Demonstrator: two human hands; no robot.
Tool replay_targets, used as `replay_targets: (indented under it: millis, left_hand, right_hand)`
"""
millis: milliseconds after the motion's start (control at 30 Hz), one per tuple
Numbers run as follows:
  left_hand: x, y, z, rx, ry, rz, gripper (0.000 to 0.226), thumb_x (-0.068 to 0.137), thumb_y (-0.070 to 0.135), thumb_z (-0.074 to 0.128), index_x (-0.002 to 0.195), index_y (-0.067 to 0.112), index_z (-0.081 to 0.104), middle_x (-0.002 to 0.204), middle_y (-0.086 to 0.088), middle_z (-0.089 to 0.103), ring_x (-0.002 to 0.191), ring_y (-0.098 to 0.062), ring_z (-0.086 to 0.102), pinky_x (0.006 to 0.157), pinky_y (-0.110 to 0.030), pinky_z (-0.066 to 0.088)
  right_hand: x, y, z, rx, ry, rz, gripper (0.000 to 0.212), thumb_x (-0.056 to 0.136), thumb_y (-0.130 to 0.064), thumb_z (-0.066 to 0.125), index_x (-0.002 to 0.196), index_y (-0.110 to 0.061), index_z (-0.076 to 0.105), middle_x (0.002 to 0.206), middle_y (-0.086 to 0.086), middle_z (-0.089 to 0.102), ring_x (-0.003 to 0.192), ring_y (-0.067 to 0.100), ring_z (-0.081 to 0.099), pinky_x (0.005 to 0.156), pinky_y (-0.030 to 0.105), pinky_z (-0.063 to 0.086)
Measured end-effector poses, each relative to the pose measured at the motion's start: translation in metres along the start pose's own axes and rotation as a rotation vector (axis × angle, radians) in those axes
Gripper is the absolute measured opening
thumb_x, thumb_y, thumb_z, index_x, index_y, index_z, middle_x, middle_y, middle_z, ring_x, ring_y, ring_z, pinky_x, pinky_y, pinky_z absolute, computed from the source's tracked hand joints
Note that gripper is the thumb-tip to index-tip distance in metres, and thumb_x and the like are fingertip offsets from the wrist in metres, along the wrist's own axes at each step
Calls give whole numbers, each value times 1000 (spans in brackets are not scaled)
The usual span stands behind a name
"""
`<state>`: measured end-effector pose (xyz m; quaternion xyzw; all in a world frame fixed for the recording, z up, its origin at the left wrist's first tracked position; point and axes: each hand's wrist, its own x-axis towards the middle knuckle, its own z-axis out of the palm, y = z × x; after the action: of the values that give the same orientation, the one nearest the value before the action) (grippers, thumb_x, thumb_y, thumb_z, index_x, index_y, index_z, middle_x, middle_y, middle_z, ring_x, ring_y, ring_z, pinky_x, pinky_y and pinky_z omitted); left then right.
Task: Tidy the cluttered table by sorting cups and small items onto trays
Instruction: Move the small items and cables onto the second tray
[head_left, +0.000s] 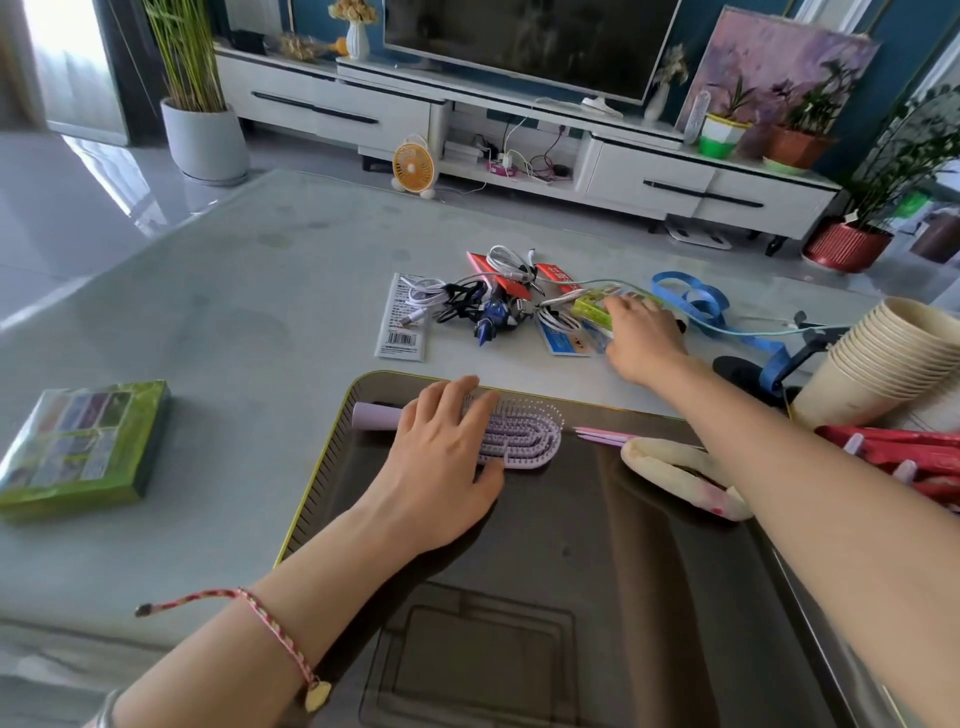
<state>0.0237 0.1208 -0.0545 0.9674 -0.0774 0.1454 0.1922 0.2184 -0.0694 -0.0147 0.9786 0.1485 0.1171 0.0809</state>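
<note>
A green box (85, 447) lies alone on the table, well to the left of the dark tray (319, 467); being so far from the rest, it could easily be left out of the sorting.

On the tray's far edge the left hand (441, 457) lies flat over a lilac hairbrush (524, 436), fingers straight and laid across the handle, not curled round it. The brush sits close against the rim, so a push from that hand might slide it up onto or over the edge.

Beyond the tray is a heap of small items: white and black cables (457, 301) tangled round a blue toy (493, 317) and some printed cards.

The right hand (644, 338) reaches into the right side of this heap and rests on a small green packet (592, 306). The hand's back hides its fingers, so one cannot tell whether they have closed on the packet or only touch it. A thin cable seems to run over the packet. Lifting the packet could drag that cable and, with it, the rest of the tangle across the table.

Just right of the hand lies a looped blue ribbon (691, 299), and beyond it a stack of paper cups (883, 358) leans on its side near the table edge. The right forearm passes close to both. A wide swing back toward the tray could snag the ribbon or knock the cups so that they roll off.
</note>
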Motion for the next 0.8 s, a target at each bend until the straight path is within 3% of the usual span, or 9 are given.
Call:
replay_targets:
  millis: [200, 367, 467, 533, 600, 633, 733, 800]
  left_hand:
    - [0, -6, -1, -9, 8, -3, 64, 78, 41, 38, 137, 17, 38, 144, -5, 33, 130, -27, 28, 107, -34, 17]
    - [0, -7, -4, -45, 5, -18, 80, 74, 65, 13, 140, 23, 32, 146, 3, 30, 132, -18, 20, 105, -28, 9]
    - [1, -6, -13, -113, 19, -42, 69, 86, 64, 23, 142, 25, 30, 149, 5, 28, 135, -14, 16, 108, -29, 7]
    - [2, -8, -23, -169, 106, -66, 63, 88, 59, 28, 139, 23, 36, 147, 5, 32, 135, -14, 19, 107, -29, 9]
    - [-1, -15, -39, -200, 248, -134, 58, 87, 52, 32, 135, 21, 43, 143, 3, 40, 132, -16, 26, 100, -24, 13]
    - [-2, -22, -46, -210, 318, -198, 53, 88, 47, 36, 132, 19, 46, 140, 1, 43, 130, -19, 30, 98, -24, 15]
    - [-19, -53, -68, -150, 459, -480, 40, 93, 28, 49, 130, 13, 47, 135, -11, 47, 127, -30, 34, 104, -36, 23]
    - [-34, -74, -80, -112, 462, -669, 43, 91, 24, 52, 131, 10, 46, 134, -19, 45, 127, -35, 33, 105, -41, 24]
  right_hand:
    - [-6, -6, -2, 18, 147, 9, 37, 87, -7, 52, 124, -9, 50, 124, 12, 58, 117, 30, 48, 96, 40, 33]
    - [-39, 3, -23, -2, 424, -243, 33, 85, 4, 49, 116, 1, 58, 114, 19, 64, 107, 35, 58, 91, 44, 41]
    - [-67, -1, -47, 133, 585, -291, 30, 83, 0, 48, 110, 2, 62, 100, 18, 68, 89, 33, 65, 78, 36, 46]
    - [-87, -11, -69, 436, 612, -223, 30, 86, 0, 56, 116, 2, 54, 99, 15, 65, 85, 22, 62, 75, 30, 44]
    - [-107, -26, -95, 843, 561, -146, 27, 90, -5, 55, 115, -3, 47, 99, 6, 59, 79, 0, 58, 66, 15, 45]
    - [-115, -33, -105, 1020, 488, -109, 23, 91, -7, 54, 112, -8, 47, 99, 4, 58, 79, -2, 57, 63, 11, 45]
    - [-133, -61, -113, 1470, -48, -59, 14, 92, -9, 54, 103, -17, 53, 99, 3, 62, 82, 6, 60, 66, 17, 52]
    - [-143, -86, -100, 1471, -307, -71, 13, 92, -10, 54, 102, -18, 56, 97, 0, 63, 85, 8, 61, 73, 23, 52]
